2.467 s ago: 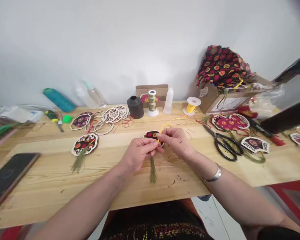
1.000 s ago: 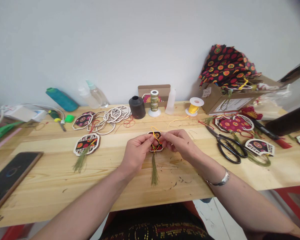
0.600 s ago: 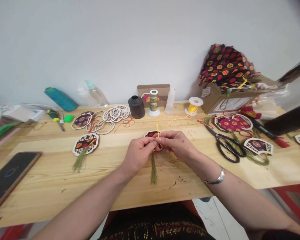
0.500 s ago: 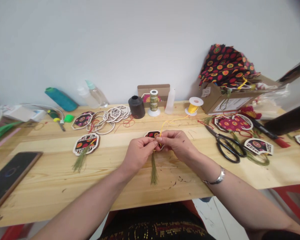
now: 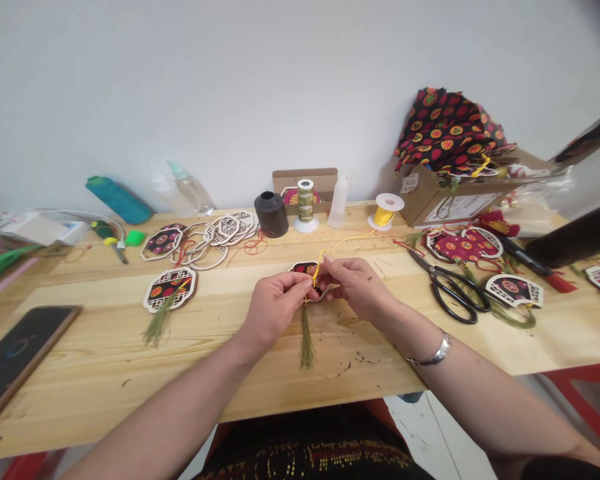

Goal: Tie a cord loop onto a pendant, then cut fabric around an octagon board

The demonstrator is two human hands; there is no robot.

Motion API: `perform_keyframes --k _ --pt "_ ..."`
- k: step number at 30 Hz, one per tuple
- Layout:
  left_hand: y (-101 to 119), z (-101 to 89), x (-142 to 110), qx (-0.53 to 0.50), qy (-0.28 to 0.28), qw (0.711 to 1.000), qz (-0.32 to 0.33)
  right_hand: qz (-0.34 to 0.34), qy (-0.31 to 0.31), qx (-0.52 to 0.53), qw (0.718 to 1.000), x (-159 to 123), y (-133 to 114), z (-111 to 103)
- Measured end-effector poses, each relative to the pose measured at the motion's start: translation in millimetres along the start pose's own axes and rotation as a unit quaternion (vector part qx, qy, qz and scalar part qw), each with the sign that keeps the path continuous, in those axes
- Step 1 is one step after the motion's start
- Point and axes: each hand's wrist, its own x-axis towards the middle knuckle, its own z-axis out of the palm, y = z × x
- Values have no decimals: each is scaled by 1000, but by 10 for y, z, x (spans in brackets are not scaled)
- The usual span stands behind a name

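Note:
My left hand (image 5: 275,307) and my right hand (image 5: 354,285) meet at the middle of a wooden table (image 5: 260,373). Between them lies a small dark ornament (image 5: 304,269) with red and orange flowers and a green tassel (image 5: 306,339) hanging toward me. My left fingers pinch the ornament's lower edge. My right fingertips pinch a yellow cord (image 5: 350,239) that runs back to a white spool of yellow cord (image 5: 385,212).
Black scissors (image 5: 447,288) lie right of my hands beside finished ornaments (image 5: 511,291). More ornaments and frames (image 5: 200,239) lie at left, one with a tassel (image 5: 169,288). Thread spools (image 5: 271,213), bottles (image 5: 338,201), a cardboard box with patterned fabric (image 5: 445,133) line the back. A phone (image 5: 15,353) lies at left.
The yellow cord, looped over the ornament a second ago, is now drawn up by my right fingers. Both hands stay on the ornament at the same spot.

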Motion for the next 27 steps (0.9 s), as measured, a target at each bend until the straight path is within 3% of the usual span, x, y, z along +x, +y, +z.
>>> perform_keyframes --k 5,14,23,27 --pt "8 6 5 -47 13 999 -13 7 -41 -9 999 -13 -26 -30" --pt "10 11 -9 -14 20 1000 -17 -10 18 -50 999 -11 -39 -4" --pt "148 46 -38 45 46 998 -19 -33 39 -125 991 -1 -31 10" --pt "123 28 -24 38 32 998 -25 -41 46 -157 986 5 -45 8"
